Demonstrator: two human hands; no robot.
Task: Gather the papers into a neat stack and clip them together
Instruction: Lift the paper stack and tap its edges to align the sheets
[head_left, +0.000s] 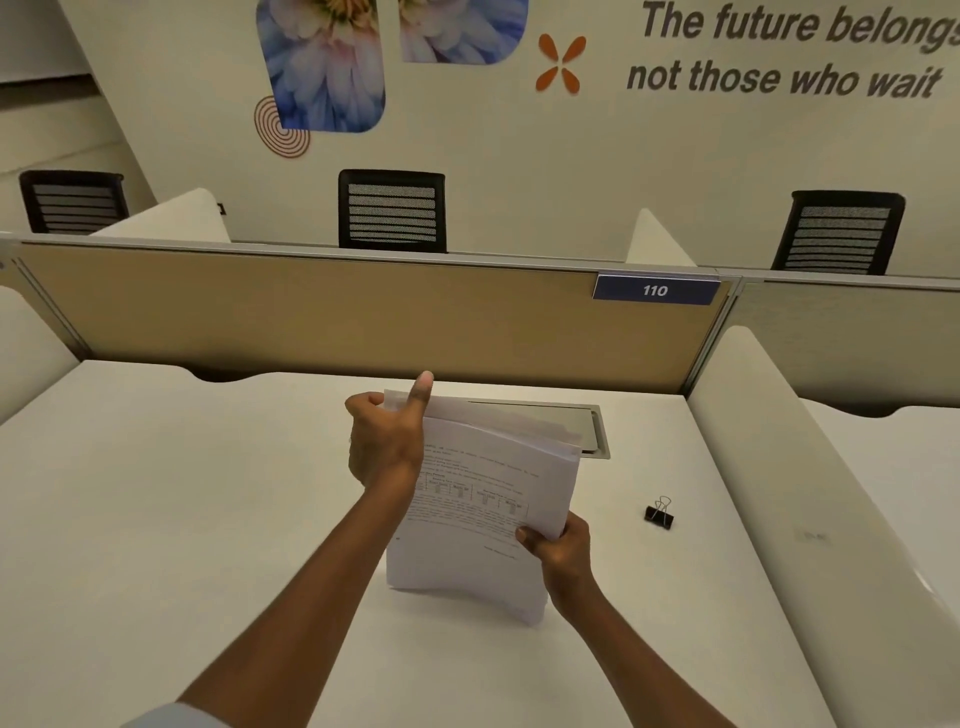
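A bundle of white printed papers (478, 514) stands on its lower edge on the white desk (182, 493), bowed and tilted toward me. My left hand (387, 434) grips its upper left corner, thumb up along the front sheet. My right hand (558, 543) holds the right edge low down, thumb on the front. The top sheets are slightly fanned and uneven. A black binder clip (658, 514) with wire handles lies on the desk to the right of the papers, apart from both hands.
A grey cable hatch (592, 426) is set into the desk behind the papers. A tan partition (337, 317) with a blue "110" tag closes the far edge. White side dividers (789, 457) flank the desk. Black chairs stand beyond the partition.
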